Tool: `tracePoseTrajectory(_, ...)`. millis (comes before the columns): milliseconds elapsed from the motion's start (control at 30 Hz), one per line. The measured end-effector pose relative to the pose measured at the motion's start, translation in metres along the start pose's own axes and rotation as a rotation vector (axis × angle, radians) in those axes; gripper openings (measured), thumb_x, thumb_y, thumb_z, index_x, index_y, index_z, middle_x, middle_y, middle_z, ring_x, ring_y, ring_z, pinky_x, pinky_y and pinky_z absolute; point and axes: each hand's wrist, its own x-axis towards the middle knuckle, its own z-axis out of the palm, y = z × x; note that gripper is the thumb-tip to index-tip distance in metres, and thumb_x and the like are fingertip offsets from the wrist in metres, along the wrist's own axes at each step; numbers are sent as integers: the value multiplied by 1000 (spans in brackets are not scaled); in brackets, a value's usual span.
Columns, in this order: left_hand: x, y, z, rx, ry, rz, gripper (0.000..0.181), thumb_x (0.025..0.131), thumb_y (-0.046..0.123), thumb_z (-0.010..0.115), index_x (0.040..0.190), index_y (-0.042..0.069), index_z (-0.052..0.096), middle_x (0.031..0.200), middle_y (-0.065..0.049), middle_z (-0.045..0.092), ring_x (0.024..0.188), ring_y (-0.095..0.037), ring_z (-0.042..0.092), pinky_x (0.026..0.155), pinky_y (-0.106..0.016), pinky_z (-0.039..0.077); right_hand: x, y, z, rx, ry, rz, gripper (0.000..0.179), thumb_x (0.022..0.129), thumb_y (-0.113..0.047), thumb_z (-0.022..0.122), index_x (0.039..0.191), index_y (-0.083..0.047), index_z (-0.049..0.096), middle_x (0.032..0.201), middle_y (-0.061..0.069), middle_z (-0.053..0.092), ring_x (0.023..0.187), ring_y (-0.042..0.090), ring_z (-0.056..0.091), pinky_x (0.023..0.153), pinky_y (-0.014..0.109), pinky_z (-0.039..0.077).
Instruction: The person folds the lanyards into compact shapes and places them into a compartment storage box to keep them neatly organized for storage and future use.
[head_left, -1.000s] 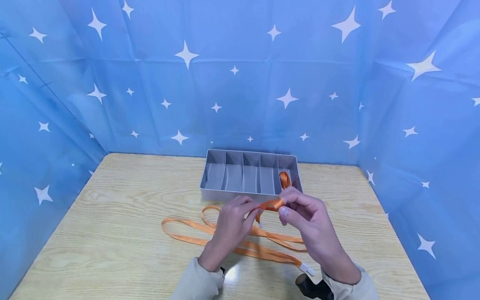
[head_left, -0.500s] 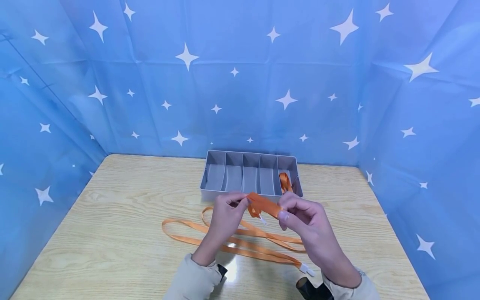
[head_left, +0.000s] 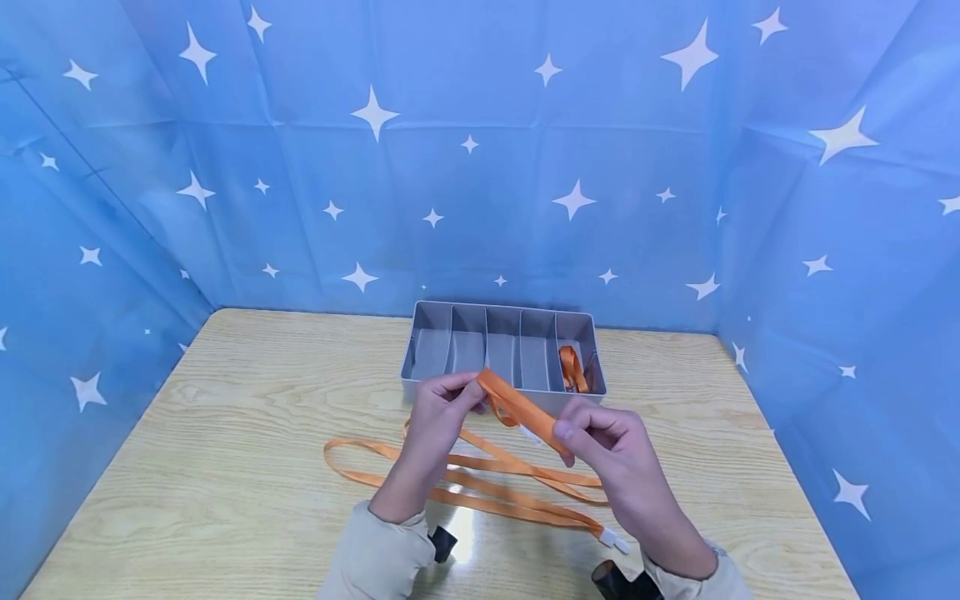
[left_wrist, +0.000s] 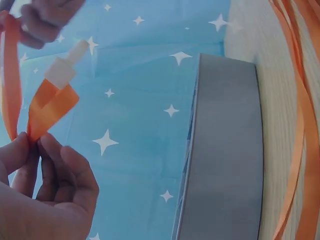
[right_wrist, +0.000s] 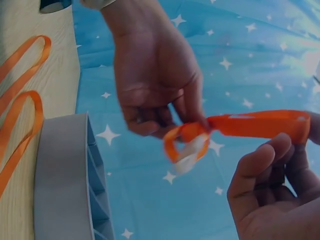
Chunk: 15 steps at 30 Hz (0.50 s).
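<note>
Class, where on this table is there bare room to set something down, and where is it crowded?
Bare: the table left of the loose orange straps, and the strip between the tray and the table's right edge. Crowded: the middle, where the straps lie beneath the left hand and right hand, and the tray's rightmost compartment, which holds a looped strap.

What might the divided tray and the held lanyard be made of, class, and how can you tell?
Divided tray: probably matte grey plastic; thin, smooth, evenly coloured walls suggest moulding.
Held lanyard: apparently orange fabric ribbon, smooth, perhaps satiny; it bends into soft, flat loops.
</note>
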Motion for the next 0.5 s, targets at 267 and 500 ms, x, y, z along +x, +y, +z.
tracePoseTrajectory(267,1,3,0,-221,-85,38,28,99,10,62,116,-11,67,91,-4,73,77,-16,70,80,-34,58,-2,11,-4,-25,61,127,27,98,-2,59,72,0,59,74,1,55,79,21,51,71,31,48)
tracePoseTrajectory(500,2,4,2,-324,-132,66,18,100,9,60,103,12,77,94,-6,74,86,-17,71,79,-33,58,-5,21,-3,-106,59,168,25,100,-9,60,77,-1,59,77,4,56,73,23,56,69,31,51)
